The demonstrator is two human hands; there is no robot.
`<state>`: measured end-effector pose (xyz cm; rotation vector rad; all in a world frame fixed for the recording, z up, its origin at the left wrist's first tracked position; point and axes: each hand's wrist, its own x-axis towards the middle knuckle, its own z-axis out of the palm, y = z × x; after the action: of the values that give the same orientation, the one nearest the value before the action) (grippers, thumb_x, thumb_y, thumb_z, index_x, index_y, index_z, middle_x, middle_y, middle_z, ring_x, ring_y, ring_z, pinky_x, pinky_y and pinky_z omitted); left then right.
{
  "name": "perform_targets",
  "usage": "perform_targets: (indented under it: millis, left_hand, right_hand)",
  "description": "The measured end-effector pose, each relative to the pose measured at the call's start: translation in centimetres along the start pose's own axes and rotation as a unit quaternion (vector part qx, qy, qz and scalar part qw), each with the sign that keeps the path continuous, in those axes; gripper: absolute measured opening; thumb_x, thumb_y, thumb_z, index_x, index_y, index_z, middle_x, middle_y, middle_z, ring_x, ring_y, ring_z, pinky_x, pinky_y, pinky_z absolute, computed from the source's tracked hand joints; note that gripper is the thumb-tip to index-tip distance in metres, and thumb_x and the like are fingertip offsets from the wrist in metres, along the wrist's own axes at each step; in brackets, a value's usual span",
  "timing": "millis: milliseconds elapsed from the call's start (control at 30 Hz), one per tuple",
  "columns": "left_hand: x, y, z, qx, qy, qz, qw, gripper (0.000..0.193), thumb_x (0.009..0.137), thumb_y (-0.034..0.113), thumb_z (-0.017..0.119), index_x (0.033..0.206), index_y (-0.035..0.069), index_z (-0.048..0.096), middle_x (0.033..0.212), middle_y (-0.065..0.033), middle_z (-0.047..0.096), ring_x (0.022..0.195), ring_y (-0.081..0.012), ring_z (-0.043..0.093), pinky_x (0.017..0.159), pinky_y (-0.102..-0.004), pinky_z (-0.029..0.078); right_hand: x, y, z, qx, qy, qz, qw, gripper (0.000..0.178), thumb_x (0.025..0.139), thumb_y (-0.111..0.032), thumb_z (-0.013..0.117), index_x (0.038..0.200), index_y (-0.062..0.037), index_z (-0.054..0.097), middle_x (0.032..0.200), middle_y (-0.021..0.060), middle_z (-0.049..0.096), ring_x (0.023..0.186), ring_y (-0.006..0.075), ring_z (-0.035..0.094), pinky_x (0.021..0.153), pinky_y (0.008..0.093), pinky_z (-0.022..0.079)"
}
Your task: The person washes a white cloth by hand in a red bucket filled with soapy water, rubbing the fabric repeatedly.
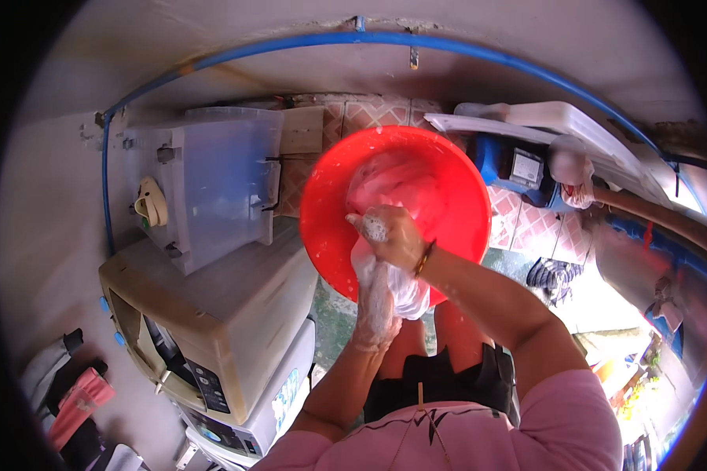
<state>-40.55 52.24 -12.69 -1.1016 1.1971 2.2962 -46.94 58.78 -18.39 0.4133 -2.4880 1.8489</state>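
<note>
A white wet cloth (410, 292) is bunched between my hands over the near rim of a red basin (322, 235). My right hand (394, 239) is closed on the upper part of the cloth, with suds on the fingers. Lower down, my left hand (376, 308) is closed around the cloth, its skin coated with suds and its fingers partly hidden by the fabric. Inside the basin lies a heap of soaked cloth (393, 184), looking pinkish against the red plastic.
To the left stands a beige appliance (212, 314) with a control panel, and behind it a translucent plastic bin (224, 177). A yellow clog (151, 202) rests by the bin. A blue container (518, 169) sits at the right, near a striped cloth (554, 275) on the floor.
</note>
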Motion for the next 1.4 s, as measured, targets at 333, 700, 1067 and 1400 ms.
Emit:
perform_targets:
  millis: [333,700,1067,1400]
  left_hand:
    - [1.1,1.0,-3.4,0.033,-0.103,-0.051,0.993,0.039,0.096,0.019,0.039,0.130,0.001,0.035,0.115,-0.0065,0.054,0.099,-0.0178,0.057,0.085,-0.0318,0.048]
    - [-0.2,5.4,-6.9,0.032,-0.204,-0.078,0.975,0.071,0.091,0.054,0.034,0.139,0.004,0.022,0.136,-0.0111,0.038,0.121,-0.0239,0.044,0.103,-0.0366,0.035]
    - [-0.6,8.0,-6.0,0.310,-0.207,-0.001,0.928,0.071,0.072,0.004,0.071,0.133,0.002,0.035,0.124,-0.0080,0.050,0.112,-0.0181,0.049,0.099,-0.0331,0.036]
    - [1.1,6.5,-7.8,0.100,-0.175,0.165,0.965,0.062,0.079,0.015,0.070,0.128,-0.003,0.038,0.123,-0.0140,0.051,0.113,-0.0227,0.051,0.098,-0.0360,0.040]
  right_hand:
    - [0.7,2.7,-1.3,-0.042,0.012,-0.007,0.999,0.013,0.078,-0.012,0.061,0.084,-0.0016,0.058,0.069,0.0137,0.059,0.056,0.0258,0.056,0.050,0.0364,0.043]
    - [0.0,3.5,-13.5,0.070,-0.234,0.252,0.936,0.032,0.089,-0.029,0.055,0.108,-0.0031,0.055,0.100,0.0134,0.059,0.096,0.0197,0.057,0.083,0.0338,0.044]
    - [4.4,-5.4,-8.2,0.171,-0.287,0.334,0.881,0.044,0.089,-0.039,0.055,0.114,-0.0029,0.057,0.102,0.0134,0.062,0.094,0.0166,0.058,0.085,0.0289,0.045]
    - [5.7,-4.2,-10.3,0.238,-0.183,0.209,0.931,0.032,0.087,-0.031,0.062,0.100,-0.0008,0.060,0.087,0.0040,0.061,0.084,0.0106,0.055,0.077,0.0280,0.044]
